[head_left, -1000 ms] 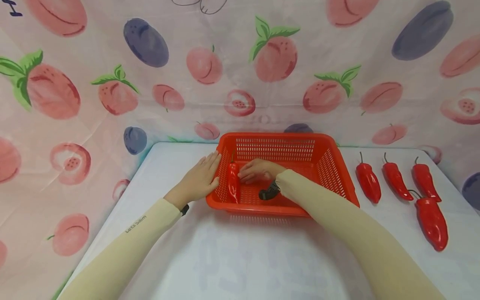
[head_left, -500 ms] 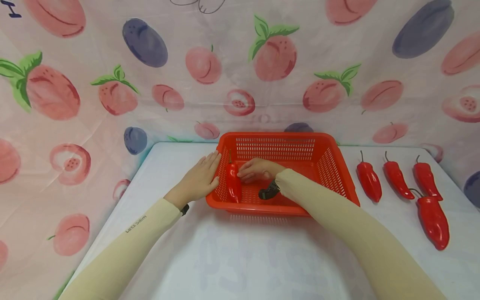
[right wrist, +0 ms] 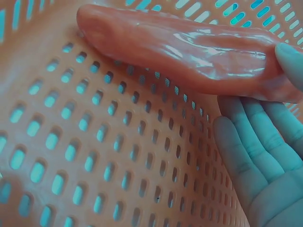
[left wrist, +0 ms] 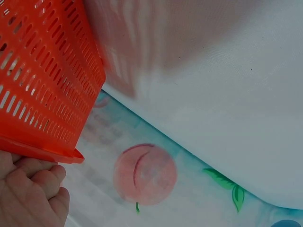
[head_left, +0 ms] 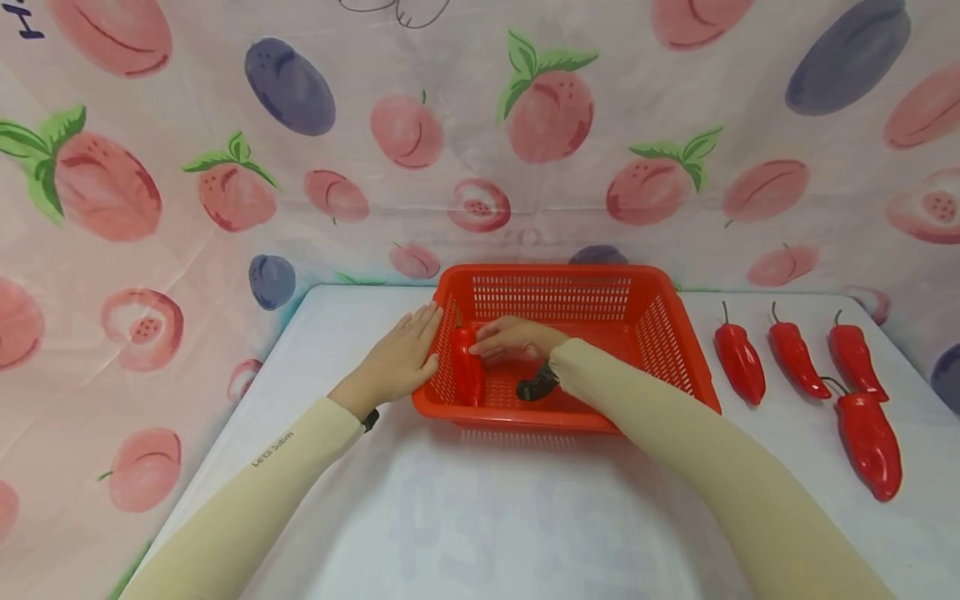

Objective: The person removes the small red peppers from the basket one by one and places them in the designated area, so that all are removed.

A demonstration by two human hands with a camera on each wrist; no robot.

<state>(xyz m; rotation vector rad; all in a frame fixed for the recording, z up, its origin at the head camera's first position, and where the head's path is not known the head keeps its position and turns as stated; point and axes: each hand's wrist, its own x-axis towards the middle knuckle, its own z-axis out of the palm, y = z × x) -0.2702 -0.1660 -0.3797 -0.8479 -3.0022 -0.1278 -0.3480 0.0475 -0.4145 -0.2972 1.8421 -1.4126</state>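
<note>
A glossy red chili pepper [head_left: 468, 367] lies lengthwise along the left wall inside the red plastic basket [head_left: 652, 287], stem toward the back. My right hand [head_left: 513, 340] reaches into the basket from the right and holds this pepper. In the right wrist view the thumb lies on one side of the pepper [right wrist: 189, 52] and the fingers on the other, above the slotted floor. My left hand [head_left: 405, 350] rests with straight fingers against the basket's left rim, outside it. The left wrist view shows its fingertips touching the rim's underside.
To the right of the basket, several more red peppers [head_left: 741, 363] lie on the white table [head_left: 480, 517], one nearer the front [head_left: 868, 446]. A fruit-print cloth [head_left: 337, 225] hangs behind and to the left of the table.
The pepper in the basket has turned and shifted slightly, its stem swinging a little left. My right fingers have come further over it. The left hand keeps its place.
</note>
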